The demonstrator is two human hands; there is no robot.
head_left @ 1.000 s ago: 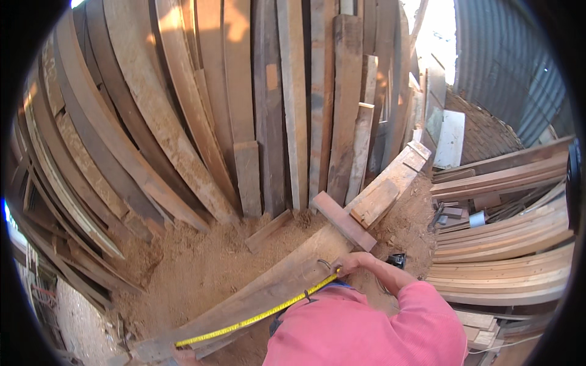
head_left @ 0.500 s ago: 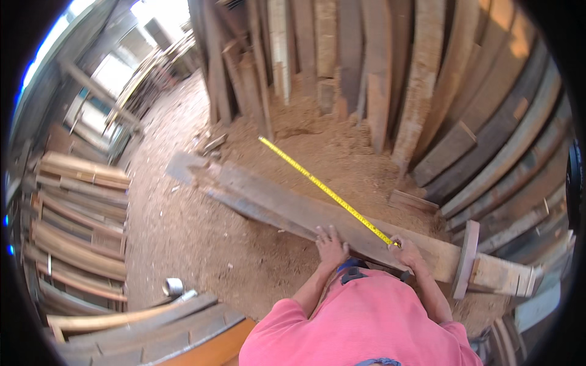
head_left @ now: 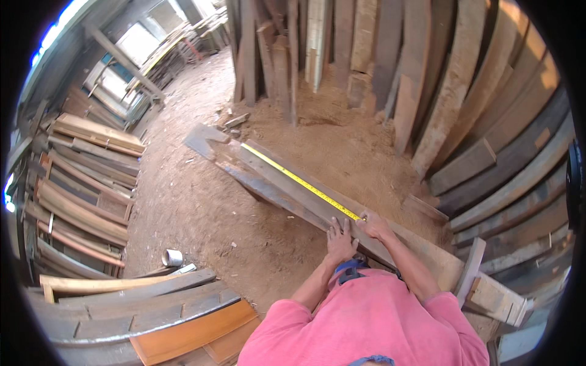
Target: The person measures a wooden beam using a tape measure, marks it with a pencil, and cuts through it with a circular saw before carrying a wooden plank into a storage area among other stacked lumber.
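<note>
A long, thick wooden plank [head_left: 430,255] lies slantwise in front of me, from the far left to the near right. Along its top face runs the yellow blade of a tape measure [head_left: 299,181], pulled out toward the plank's far end. My right hand [head_left: 375,227] is closed round the near end of the tape, just over the plank; the tape's case is mostly hidden in the fingers. Beside it, my left hand [head_left: 342,241] rests on the plank's near edge with fingers stretched out, holding nothing.
Tall boards [head_left: 415,79] lean upright at the back and right. Stacked timber [head_left: 85,195] fills the left side. A short crosspiece [head_left: 471,268] stands at the plank's near end. At lower left are an orange board [head_left: 189,335] and a white cylinder [head_left: 173,257] on the dirt floor.
My right hand has moved left and farther along the plank with the tape. The blade, formerly beyond the plank's far edge, now lies along its top. The view has shifted slightly.
</note>
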